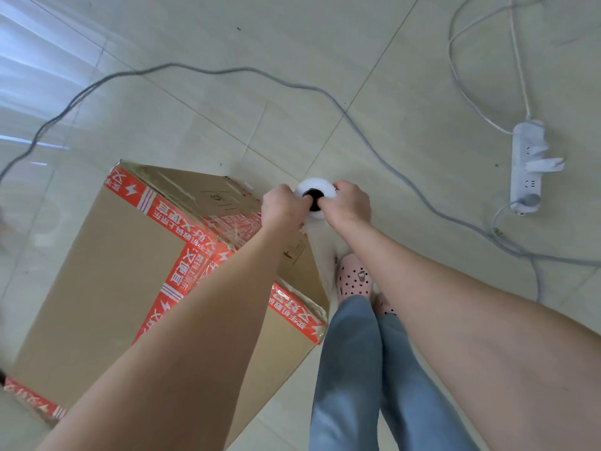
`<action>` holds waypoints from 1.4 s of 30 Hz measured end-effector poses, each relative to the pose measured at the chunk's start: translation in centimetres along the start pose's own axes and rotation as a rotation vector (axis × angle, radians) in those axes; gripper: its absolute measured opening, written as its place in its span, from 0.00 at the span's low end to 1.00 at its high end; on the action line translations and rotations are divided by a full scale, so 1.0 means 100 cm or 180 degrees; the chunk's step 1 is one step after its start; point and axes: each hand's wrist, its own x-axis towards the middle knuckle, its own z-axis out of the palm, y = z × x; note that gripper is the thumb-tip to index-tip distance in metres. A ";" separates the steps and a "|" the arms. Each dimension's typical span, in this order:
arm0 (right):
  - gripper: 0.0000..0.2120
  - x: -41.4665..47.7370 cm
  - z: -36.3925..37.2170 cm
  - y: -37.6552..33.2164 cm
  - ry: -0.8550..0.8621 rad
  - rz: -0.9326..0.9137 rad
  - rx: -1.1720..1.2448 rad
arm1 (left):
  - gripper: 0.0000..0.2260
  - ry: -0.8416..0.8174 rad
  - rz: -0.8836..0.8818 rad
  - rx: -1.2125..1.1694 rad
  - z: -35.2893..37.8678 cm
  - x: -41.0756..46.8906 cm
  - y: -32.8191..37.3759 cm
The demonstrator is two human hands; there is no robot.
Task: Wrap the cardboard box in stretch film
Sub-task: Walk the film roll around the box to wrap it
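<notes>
Indoor room, likely home: glossy tile floor [422, 76], power strip [527, 167], trailing cable [227, 70], pink house slipper [354, 278].

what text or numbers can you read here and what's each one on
"又好又便宜": red tape on the cardboard box, repeated, upside down to the camera.
Smaller characters beside it: too blurred.
"5", as far as it reads: printed frame on the box's far face.
Dark print further right on the box: too blurred.
Power strip: nothing readable.

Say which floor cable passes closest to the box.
The dark grey cable, arcing just beyond the box; the white cable stays far right by the power strip.
</notes>
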 end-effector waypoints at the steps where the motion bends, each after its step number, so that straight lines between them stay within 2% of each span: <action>1: 0.12 0.001 0.001 -0.006 -0.0016 -0.0074 -0.0074 | 0.13 -0.0037 -0.0097 -0.0117 -0.004 0.001 -0.002; 5: 0.17 0.006 -0.001 -0.023 -0.0018 -0.0041 0.0060 | 0.13 -0.0220 -0.0138 -0.0221 -0.014 0.006 0.001; 7: 0.16 0.010 -0.004 -0.026 -0.0063 -0.0026 0.0033 | 0.08 -0.0195 0.0248 0.0275 -0.018 0.009 0.009; 10: 0.18 0.016 -0.007 -0.029 -0.0163 -0.0125 -0.0176 | 0.18 -0.0103 0.0870 0.1157 -0.020 0.015 0.024; 13: 0.19 0.023 -0.011 -0.033 -0.0183 -0.0254 -0.0390 | 0.11 -0.0079 0.1061 0.1449 -0.016 0.020 0.034; 16: 0.19 0.031 -0.019 -0.037 -0.0153 -0.0320 -0.0560 | 0.06 -0.0083 0.0893 0.1321 -0.016 0.023 0.042; 21: 0.18 0.041 -0.021 -0.055 -0.0179 -0.0140 -0.0565 | 0.05 0.0139 0.0319 0.0438 -0.027 0.038 0.041; 27: 0.17 0.054 -0.015 -0.095 -0.0482 -0.0785 -0.0969 | 0.11 0.0428 -0.0493 -0.0619 -0.038 0.046 0.029; 31: 0.15 0.054 0.001 -0.113 -0.0582 -0.1027 -0.0824 | 0.09 0.0665 -0.0928 -0.1077 -0.047 0.052 0.016; 34: 0.17 0.053 0.013 -0.117 -0.0816 -0.0740 -0.0717 | 0.12 0.0668 -0.1165 -0.1034 -0.051 0.054 0.004; 37: 0.14 0.055 0.018 -0.120 -0.1023 -0.0603 -0.0655 | 0.13 0.0323 -0.1197 -0.0795 -0.060 0.059 0.001; 39: 0.15 0.054 0.018 -0.122 -0.1033 -0.0576 -0.0649 | 0.12 0.0235 -0.1004 -0.0463 -0.067 0.059 0.002; 42: 0.15 0.051 0.018 -0.123 -0.1008 -0.0574 -0.0714 | 0.10 0.0385 -0.0431 0.0242 -0.072 0.056 0.007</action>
